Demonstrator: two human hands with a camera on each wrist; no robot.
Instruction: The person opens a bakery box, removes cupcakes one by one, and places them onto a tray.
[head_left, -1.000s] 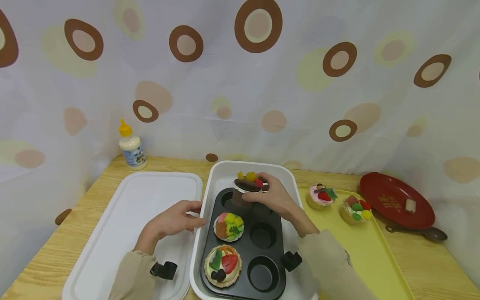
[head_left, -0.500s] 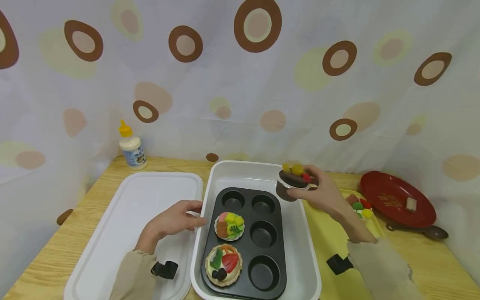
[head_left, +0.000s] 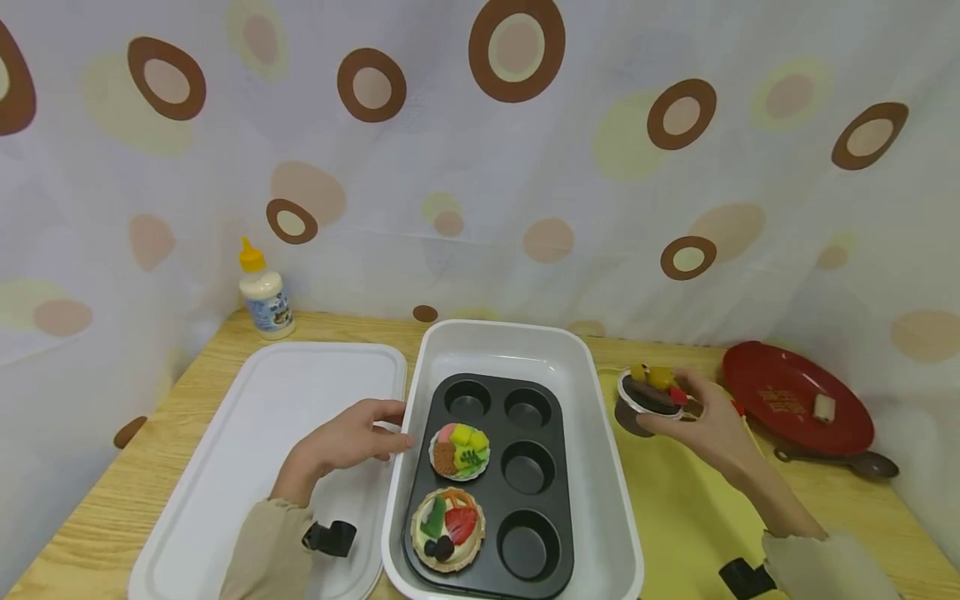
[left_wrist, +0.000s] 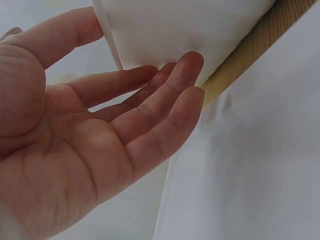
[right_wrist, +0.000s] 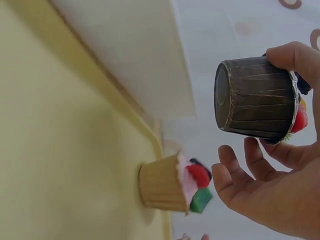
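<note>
Over the yellow tray, my right hand pinches a chocolate cupcake by its rim, thumb on one side and fingers on the other. The right wrist view shows its dark pleated cup held above the tray, with a pink-topped cupcake standing below. My left hand rests with relaxed fingers at the left wall of the white basin, its fingertips touching the edge. In that basin lies a black muffin tin bearing a fruit-topped cupcake and a fruit tart in its left column.
A white lid-like tray lies left of the basin. A bottle with a yellow cap stands at the back left. At the far right are a red plate with a small pale piece on it and a dark spoon.
My right hand has carried the chocolate cupcake from the muffin tin's far end, over the basin's right wall, to above the yellow tray. My left hand has stayed put.
</note>
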